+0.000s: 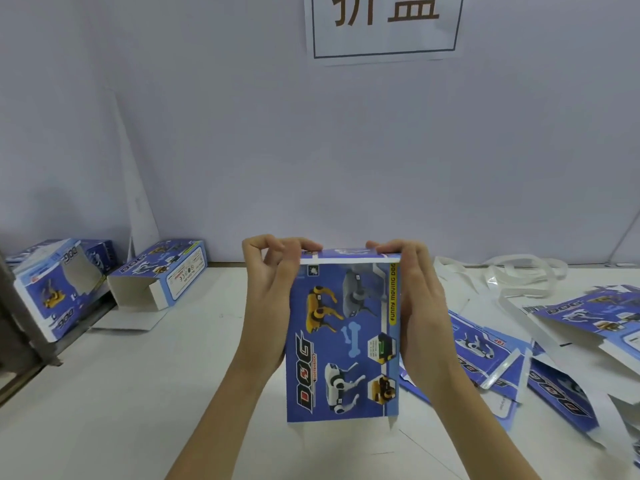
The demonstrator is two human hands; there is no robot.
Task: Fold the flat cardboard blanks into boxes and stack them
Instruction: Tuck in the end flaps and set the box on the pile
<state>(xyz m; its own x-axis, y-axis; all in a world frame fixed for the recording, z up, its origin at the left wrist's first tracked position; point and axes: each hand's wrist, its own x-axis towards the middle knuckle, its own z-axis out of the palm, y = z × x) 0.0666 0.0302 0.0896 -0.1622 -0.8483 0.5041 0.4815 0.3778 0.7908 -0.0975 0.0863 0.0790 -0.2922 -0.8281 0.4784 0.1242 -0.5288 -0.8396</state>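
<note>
I have both hands on the blue printed cardboard box with robot-dog pictures and the word DOG (343, 337), holding it upright above the white table (173, 393), roughly in the middle of my view. My left hand (273, 299) runs along the box's left edge, palm against the side, with the fingers curled over the top left corner and pressing down on the folded top flap. My right hand (420, 306) lies flat along the right edge, its fingertips hooked over the top right corner onto the same flap. So both hands are closed around the box, squeezing it between them; the top looks folded shut, while I cannot tell how the bottom end stands.

Just beside my right forearm, on the table, lies a loose heap of flat blue cardboard blanks (540, 362), overlapping and partly turned white side up. Behind them, near the wall, sits a tangle of white plastic strapping bands (519, 275).

To the far left, well apart from my hands, a folded blue box with its near end flaps open (159, 275) lies on its side, and further left a stack of folded blue boxes (59, 282) leans at the table's edge. A white paper sign with brown characters (384, 22) hangs on the pale wall (242, 133) ahead.
</note>
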